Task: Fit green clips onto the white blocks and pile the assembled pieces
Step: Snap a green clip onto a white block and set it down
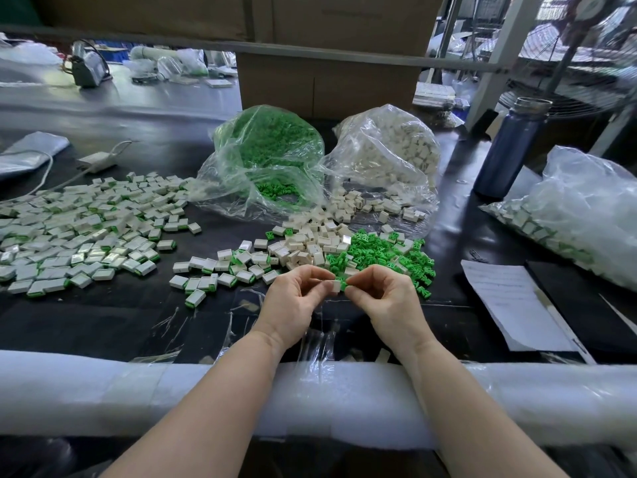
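Observation:
My left hand (293, 298) pinches a small white block (333, 286) just above the black table. My right hand (382, 294) pinches a green clip (342, 283) that touches the block's right side. Just behind my hands lie loose white blocks (310, 244) and loose green clips (386, 253). A wide spread of assembled white-and-green pieces (79, 232) covers the table at the left, with a smaller group (213, 274) nearer my left hand.
An open clear bag of green clips (265, 160) and another of white blocks (386, 157) stand behind the loose parts. A dark bottle (510, 150), a bag of pieces (579, 215) and papers (506, 298) are at the right. A white foam roll (103, 391) pads the near edge.

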A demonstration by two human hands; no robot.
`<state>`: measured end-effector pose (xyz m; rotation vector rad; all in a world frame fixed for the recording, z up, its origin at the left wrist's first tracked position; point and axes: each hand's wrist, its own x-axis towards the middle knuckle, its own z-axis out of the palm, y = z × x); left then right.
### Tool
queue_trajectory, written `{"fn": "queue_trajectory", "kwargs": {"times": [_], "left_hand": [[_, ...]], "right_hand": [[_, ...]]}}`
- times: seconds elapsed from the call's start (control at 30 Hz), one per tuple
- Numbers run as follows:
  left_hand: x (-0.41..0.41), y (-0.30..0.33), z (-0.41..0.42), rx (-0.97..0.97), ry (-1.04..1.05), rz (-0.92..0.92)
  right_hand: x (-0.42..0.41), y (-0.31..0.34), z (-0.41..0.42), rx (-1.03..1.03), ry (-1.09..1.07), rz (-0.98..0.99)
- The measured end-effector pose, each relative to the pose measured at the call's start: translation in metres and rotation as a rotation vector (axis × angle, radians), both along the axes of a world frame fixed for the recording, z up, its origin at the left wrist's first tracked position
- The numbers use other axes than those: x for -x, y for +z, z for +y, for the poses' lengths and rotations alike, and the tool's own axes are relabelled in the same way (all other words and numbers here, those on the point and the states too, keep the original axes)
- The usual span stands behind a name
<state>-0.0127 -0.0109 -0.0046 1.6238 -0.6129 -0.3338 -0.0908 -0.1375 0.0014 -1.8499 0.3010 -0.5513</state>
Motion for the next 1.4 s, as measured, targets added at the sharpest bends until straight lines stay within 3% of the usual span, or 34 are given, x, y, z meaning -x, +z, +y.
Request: {"fn": "queue_trajectory", "kwargs": {"times": [0.3,0.57,0.87,1.4], "left_hand": [[-0.0012,-0.0019,0.0001,-0.048,-0.009,-0.016],[-0.0005,-0.0015,-0.0014,-0.057,-0.022,-0.027],[0.0035,0.0026,-0.0006,-0.014,-0.051,-0.036],[0.0021,-0.0012,-0.001,-0.146,-0.086,-0.093]], "right_hand": [[0.0007,0.0007,-0.0008,-0.056,0.015,0.017],[-0.0004,-0.0015,0.0008,0.039,-0.025,0.016],[-0.0014,-0.0017,-0.0001,-0.047,0.043,0.03],[-0.0002,-0.0002,-0.0011,-0.037,0.105,0.066]]}}
